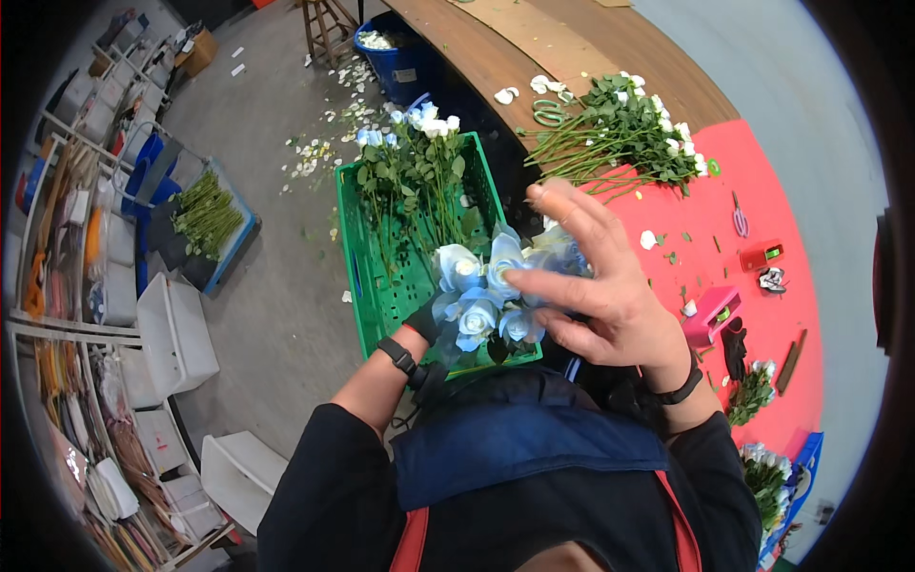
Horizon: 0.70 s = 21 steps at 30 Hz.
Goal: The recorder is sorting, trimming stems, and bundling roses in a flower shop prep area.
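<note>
A bunch of pale blue roses (475, 320) is in front of my chest, several blooms facing up. My left hand (427, 319), in a dark glove, grips the bunch from below; the blooms hide most of its fingers and the stems. Bare and spread, my right hand (604, 293) hovers over the right side of the bunch. One of its fingertips touches a blue petal, and another finger points up and away. Below the bunch stands a green plastic crate (348, 236), where white and light blue roses (411, 161) lie with leafy stems.
White roses (636, 136) and green-handled scissors (549, 113) lie on the table at right. Its red cover (772, 300) bears tape dispensers (715, 314), purple-handled scissors (740, 217) and a black glove (734, 349). A blue bucket (404, 75) stands beyond the crate; shelving (78, 325) lines the left.
</note>
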### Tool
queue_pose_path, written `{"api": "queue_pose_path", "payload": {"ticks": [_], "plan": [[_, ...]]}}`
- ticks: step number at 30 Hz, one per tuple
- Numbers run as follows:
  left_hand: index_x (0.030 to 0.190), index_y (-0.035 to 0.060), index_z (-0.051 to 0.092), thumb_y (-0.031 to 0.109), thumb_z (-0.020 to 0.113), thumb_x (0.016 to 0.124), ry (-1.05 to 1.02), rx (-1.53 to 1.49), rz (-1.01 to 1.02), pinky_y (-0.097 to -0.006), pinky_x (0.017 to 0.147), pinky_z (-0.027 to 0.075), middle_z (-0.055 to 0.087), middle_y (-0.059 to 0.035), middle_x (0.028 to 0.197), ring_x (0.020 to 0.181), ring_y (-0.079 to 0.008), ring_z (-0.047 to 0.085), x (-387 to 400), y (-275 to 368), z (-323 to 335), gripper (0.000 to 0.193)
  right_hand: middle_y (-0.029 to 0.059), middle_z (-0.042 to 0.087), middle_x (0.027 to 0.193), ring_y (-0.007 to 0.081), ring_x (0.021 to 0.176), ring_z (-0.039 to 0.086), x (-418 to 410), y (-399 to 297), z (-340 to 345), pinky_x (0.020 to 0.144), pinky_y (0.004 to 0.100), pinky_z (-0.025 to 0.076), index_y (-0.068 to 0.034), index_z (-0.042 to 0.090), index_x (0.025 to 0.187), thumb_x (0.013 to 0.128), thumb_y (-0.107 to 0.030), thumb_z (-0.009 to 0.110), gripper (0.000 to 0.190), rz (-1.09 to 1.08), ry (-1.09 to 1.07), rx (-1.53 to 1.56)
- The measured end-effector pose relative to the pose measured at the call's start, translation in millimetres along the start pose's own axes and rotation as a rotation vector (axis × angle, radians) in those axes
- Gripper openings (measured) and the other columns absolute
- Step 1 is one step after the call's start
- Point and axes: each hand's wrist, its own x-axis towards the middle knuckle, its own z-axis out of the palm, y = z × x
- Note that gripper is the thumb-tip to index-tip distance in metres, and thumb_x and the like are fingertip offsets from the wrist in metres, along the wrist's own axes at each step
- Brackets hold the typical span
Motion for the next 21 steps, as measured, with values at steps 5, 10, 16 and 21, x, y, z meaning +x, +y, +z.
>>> {"api": "queue_pose_path", "payload": {"ticks": [5,10,16,21], "plan": [[0.127,0.0010,0.057,0.022,0.061,0.097,0.015,-0.025,0.005,-0.0359,0.093,0.049,0.064,-0.0083,0.116,0.104,-0.0199,0.061,-1,-3,3,0.036,0.0180,0.044,0.147,0.0426,0.134,0.040,10,-6,6,0.104,0.0528,0.036,-0.020,0.072,0.110,0.072,-0.012,0.070,0.040,-0.041,-0.072,-0.044],[0.127,0.0008,0.057,0.022,0.061,0.097,0.110,-0.055,-0.002,-0.0359,0.093,0.049,0.064,-0.0084,0.116,0.104,-0.0198,0.061,-15,-13,-1,0.036,0.0167,0.050,0.141,0.0414,0.130,0.045,10,-14,6,0.100,0.0500,0.040,-0.016,0.071,0.109,0.069,-0.012,0.073,0.040,-0.064,-0.010,-0.015],[0.127,0.0006,0.057,0.023,0.061,0.098,0.404,-0.219,-0.153,-0.0359,0.092,0.049,0.064,-0.0086,0.115,0.103,-0.0198,0.061,-65,-50,-15,0.036,0.0092,0.066,0.096,0.0204,0.089,0.062,-1,68,76,0.078,0.0311,0.049,0.001,0.069,0.098,0.086,0.000,0.065,0.013,0.604,0.332,0.216],[0.121,-0.0036,0.057,0.020,0.056,0.100,0.586,-0.660,-0.359,-0.0372,0.087,0.052,0.063,-0.0092,0.096,0.093,-0.0179,0.061,-103,-93,-45,0.032,0.0157,0.072,0.090,0.0243,0.083,0.070,-22,168,248,0.076,0.0346,0.053,-0.001,0.072,0.098,0.086,-0.016,0.067,0.020,0.924,-0.111,0.364]]}}
